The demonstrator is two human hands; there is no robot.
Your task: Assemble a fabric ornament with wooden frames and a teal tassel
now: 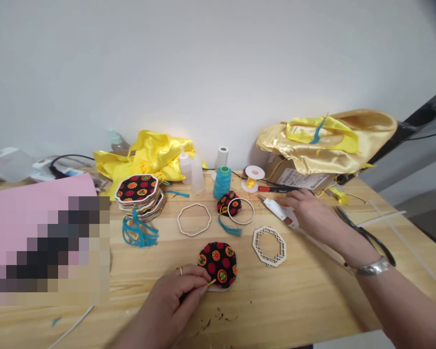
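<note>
My left hand (185, 291) pinches a thin yellow cord (211, 282) at the lower edge of a round black fabric piece (217, 261) with red and flower-like dots. A pale backing edge shows beneath that piece. At the right, my right hand (308, 213) is curled over the rear of a white hot glue gun (276, 209), which lies low over the table with its nozzle toward the back left. Its fingertips are partly hidden. Between the hands lies an octagonal wooden lattice frame (256, 245). Behind it are a wooden ring (253, 213) and a smaller dotted fabric piece (225, 199).
Stacked dotted panels (137, 188) and a blue tassel (140, 232) stand left of a scalloped wooden frame (179, 220). Behind are a teal thread cone (223, 184), squeeze bottles (197, 177) and yellow satin (145, 155). A cardboard box (294, 174) under gold cloth stands at right.
</note>
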